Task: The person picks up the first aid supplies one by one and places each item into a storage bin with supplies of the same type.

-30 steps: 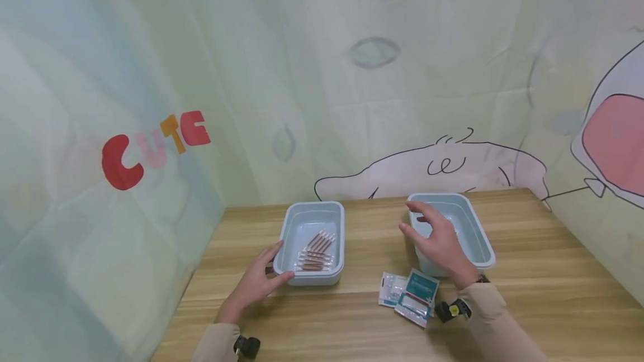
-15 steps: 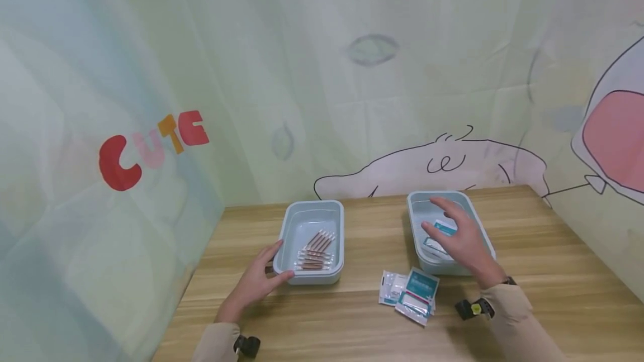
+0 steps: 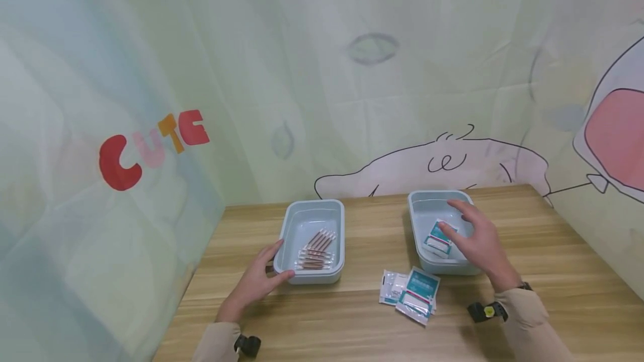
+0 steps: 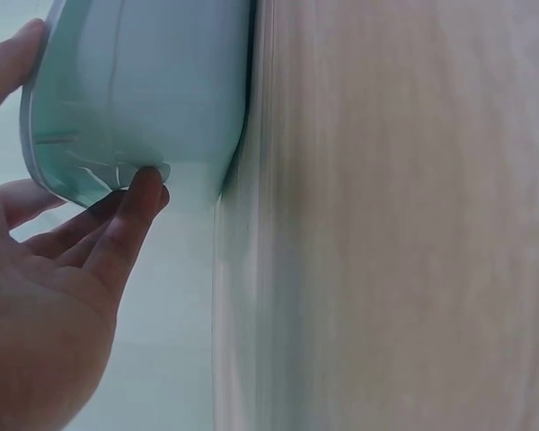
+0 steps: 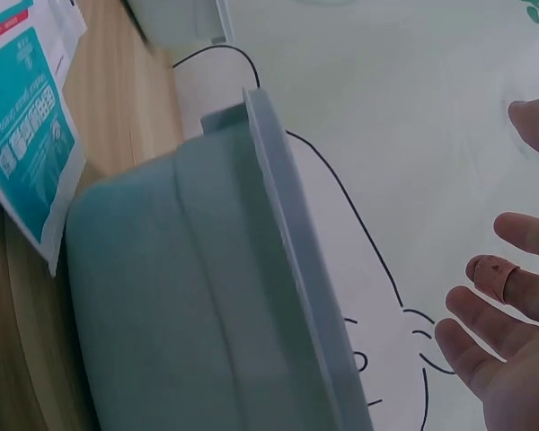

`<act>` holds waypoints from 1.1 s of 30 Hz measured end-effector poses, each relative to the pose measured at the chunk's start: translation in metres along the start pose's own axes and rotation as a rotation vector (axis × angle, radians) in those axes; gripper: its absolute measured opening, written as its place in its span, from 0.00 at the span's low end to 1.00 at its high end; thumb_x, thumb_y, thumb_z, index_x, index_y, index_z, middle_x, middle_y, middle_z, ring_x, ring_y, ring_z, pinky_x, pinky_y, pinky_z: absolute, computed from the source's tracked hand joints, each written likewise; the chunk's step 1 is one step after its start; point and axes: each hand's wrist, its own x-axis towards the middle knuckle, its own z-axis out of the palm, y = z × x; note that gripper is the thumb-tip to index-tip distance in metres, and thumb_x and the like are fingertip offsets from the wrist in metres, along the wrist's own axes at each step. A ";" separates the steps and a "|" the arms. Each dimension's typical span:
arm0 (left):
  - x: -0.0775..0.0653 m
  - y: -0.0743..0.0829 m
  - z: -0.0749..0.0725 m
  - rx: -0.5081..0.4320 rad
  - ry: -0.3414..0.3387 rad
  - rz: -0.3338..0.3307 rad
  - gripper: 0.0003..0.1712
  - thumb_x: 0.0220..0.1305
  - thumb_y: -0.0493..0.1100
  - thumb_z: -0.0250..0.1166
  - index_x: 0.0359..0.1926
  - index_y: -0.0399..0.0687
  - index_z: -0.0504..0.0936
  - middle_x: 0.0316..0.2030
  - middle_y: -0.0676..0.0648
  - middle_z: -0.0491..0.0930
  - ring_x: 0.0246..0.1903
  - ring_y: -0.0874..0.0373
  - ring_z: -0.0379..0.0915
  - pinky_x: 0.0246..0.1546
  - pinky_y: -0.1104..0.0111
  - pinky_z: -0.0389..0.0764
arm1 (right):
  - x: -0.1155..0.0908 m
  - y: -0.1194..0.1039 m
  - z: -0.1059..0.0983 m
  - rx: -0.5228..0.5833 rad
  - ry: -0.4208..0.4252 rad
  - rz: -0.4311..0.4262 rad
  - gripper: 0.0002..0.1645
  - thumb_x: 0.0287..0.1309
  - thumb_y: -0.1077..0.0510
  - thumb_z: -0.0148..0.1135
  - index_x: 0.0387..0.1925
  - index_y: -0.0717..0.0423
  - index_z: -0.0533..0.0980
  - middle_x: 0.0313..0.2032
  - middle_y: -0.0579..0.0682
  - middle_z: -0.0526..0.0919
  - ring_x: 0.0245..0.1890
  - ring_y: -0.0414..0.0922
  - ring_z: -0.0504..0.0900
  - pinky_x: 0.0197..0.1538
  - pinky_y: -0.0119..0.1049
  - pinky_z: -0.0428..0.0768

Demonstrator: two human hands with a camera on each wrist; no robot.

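My left hand (image 3: 256,281) holds the near-left corner of a light-blue plastic bin (image 3: 284,250), thumb at its front edge. In the left wrist view, the fingers (image 4: 130,215) reach under the rim against the wall. Inside that bin lie several brown-stemmed cotton swabs (image 3: 316,250) in clear wrappers. My right hand (image 3: 480,242) hovers over the right side of a second light-blue bin (image 3: 420,222), its fingers spread and holding nothing. A teal-and-white sachet (image 3: 437,242) lies in this bin. More such sachets (image 3: 418,295) overlap on the table before it.
Both bins stand toward the back of a wood-grain table (image 3: 302,328). A printed cloth backdrop (image 3: 302,71) rises behind and beside the table. Table surface separates the two bins. In the right wrist view, one finger wears an adhesive bandage (image 5: 496,277).
My right hand has moved right over the right bin, holding nothing, so the sachet inside now shows. My left hand and its bin have stayed in place.
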 end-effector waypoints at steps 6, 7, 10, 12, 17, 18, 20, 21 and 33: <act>0.000 -0.001 0.000 0.001 -0.003 -0.004 0.49 0.56 0.54 0.72 0.73 0.46 0.60 0.69 0.39 0.64 0.63 0.43 0.67 0.60 0.53 0.75 | -0.002 0.009 -0.005 -0.012 0.016 0.013 0.32 0.62 0.50 0.64 0.64 0.60 0.69 0.64 0.66 0.70 0.58 0.66 0.71 0.56 0.66 0.72; 0.000 -0.002 0.000 -0.001 -0.005 -0.006 0.49 0.56 0.54 0.73 0.73 0.46 0.60 0.69 0.39 0.64 0.63 0.44 0.67 0.60 0.53 0.75 | -0.003 0.011 -0.006 -0.019 0.016 0.017 0.33 0.63 0.50 0.64 0.64 0.61 0.69 0.64 0.66 0.70 0.58 0.66 0.71 0.56 0.66 0.72; 0.001 -0.002 0.000 -0.005 -0.008 -0.011 0.49 0.55 0.54 0.73 0.73 0.46 0.60 0.69 0.39 0.64 0.63 0.44 0.68 0.60 0.54 0.76 | -0.004 0.016 -0.007 -0.034 0.005 0.044 0.34 0.63 0.48 0.63 0.64 0.61 0.68 0.64 0.67 0.69 0.59 0.68 0.70 0.57 0.67 0.71; 0.001 -0.003 0.000 -0.005 -0.010 -0.007 0.49 0.56 0.54 0.73 0.73 0.45 0.60 0.68 0.38 0.64 0.63 0.44 0.68 0.60 0.54 0.76 | -0.005 0.017 -0.008 -0.044 -0.003 0.071 0.34 0.64 0.46 0.62 0.65 0.60 0.68 0.65 0.67 0.68 0.60 0.69 0.69 0.57 0.68 0.70; 0.001 -0.003 0.000 -0.007 -0.008 -0.001 0.49 0.56 0.53 0.73 0.73 0.45 0.60 0.69 0.38 0.64 0.63 0.43 0.68 0.60 0.54 0.76 | -0.007 0.017 -0.012 -0.064 -0.002 0.118 0.35 0.65 0.44 0.60 0.65 0.60 0.67 0.65 0.68 0.67 0.60 0.70 0.68 0.56 0.69 0.69; 0.001 -0.002 0.000 -0.009 -0.008 -0.003 0.49 0.56 0.52 0.73 0.73 0.46 0.60 0.69 0.38 0.63 0.63 0.43 0.68 0.60 0.54 0.76 | -0.007 0.017 -0.013 -0.068 -0.001 0.121 0.35 0.65 0.44 0.59 0.65 0.61 0.67 0.65 0.68 0.67 0.60 0.70 0.68 0.56 0.69 0.70; 0.001 -0.002 0.000 -0.009 -0.009 -0.006 0.49 0.56 0.52 0.73 0.73 0.46 0.60 0.69 0.38 0.63 0.63 0.43 0.68 0.60 0.53 0.76 | -0.007 0.019 -0.014 -0.073 0.003 0.124 0.35 0.65 0.44 0.60 0.65 0.61 0.68 0.65 0.68 0.67 0.60 0.69 0.68 0.55 0.69 0.71; 0.001 -0.001 0.000 -0.007 -0.009 -0.007 0.49 0.56 0.52 0.73 0.73 0.46 0.60 0.69 0.38 0.63 0.63 0.43 0.68 0.60 0.53 0.76 | -0.007 0.019 -0.015 -0.076 0.003 0.126 0.35 0.65 0.44 0.60 0.65 0.61 0.68 0.65 0.68 0.67 0.60 0.69 0.68 0.55 0.68 0.71; 0.001 -0.001 -0.001 0.004 -0.012 -0.010 0.49 0.56 0.54 0.72 0.73 0.46 0.60 0.68 0.38 0.64 0.62 0.43 0.68 0.60 0.53 0.76 | -0.011 0.026 -0.019 -0.066 -0.004 0.158 0.35 0.65 0.44 0.59 0.65 0.62 0.67 0.65 0.69 0.67 0.61 0.70 0.67 0.57 0.69 0.70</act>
